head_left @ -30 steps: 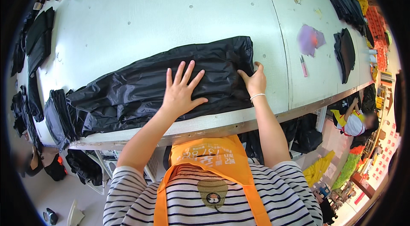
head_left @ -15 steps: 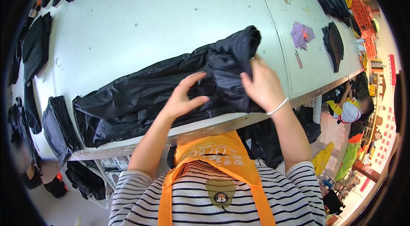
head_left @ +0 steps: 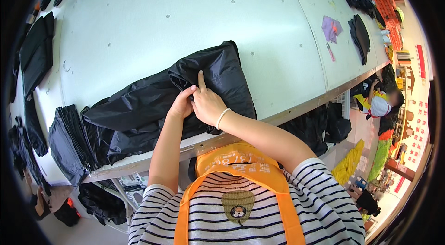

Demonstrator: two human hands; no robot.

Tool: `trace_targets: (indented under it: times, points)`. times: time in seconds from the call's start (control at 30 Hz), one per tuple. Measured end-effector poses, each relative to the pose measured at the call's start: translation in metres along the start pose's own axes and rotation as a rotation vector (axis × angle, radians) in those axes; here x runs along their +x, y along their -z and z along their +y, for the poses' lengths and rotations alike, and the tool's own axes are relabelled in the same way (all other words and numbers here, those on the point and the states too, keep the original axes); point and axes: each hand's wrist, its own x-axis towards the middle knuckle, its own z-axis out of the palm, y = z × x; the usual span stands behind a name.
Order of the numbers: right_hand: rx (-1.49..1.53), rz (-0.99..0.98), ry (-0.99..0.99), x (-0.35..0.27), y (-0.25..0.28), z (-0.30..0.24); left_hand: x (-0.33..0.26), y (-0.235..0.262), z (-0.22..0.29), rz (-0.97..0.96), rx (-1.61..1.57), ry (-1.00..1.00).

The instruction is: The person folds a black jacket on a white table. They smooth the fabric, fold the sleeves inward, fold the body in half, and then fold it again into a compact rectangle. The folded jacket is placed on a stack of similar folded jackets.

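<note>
A black garment (head_left: 132, 110) of thin, shiny fabric lies along the table's front edge, its right part folded over toward the left. At the end of this fold my two hands meet. My left hand (head_left: 181, 104) has its thumb and fingers closed at the cloth's edge, partly hidden by the other hand. My right hand (head_left: 209, 105), with a white bracelet at the wrist, rests over the fold. Its index finger is stretched out on the fabric and its other fingers are curled in at the cloth, mostly out of sight.
Stacked black pieces (head_left: 67, 138) lie beside the garment on the left. On the right of the pale table (head_left: 278, 27) are a purple cloth (head_left: 331, 28), a small pink-handled tool (head_left: 330, 52) and a folded black piece (head_left: 359, 39). Another person (head_left: 380, 103) is beyond the table at right.
The garment's raised right end has been folded over to the left and now lies flatter. My right hand has moved left to join my left hand, which has shifted slightly left.
</note>
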Motion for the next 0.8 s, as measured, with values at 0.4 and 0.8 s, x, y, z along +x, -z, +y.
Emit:
trace_targets:
  times: [0.4,0.8]
  points:
    - [0.127,0.658,0.082,-0.02,0.063,0.021,-0.003,-0.013,0.024,0.032,-0.315,0.066]
    - [-0.226,0.259,0.025,-0.005,0.011,0.063,-0.004,-0.001,0.026,0.027,-0.396,-0.039]
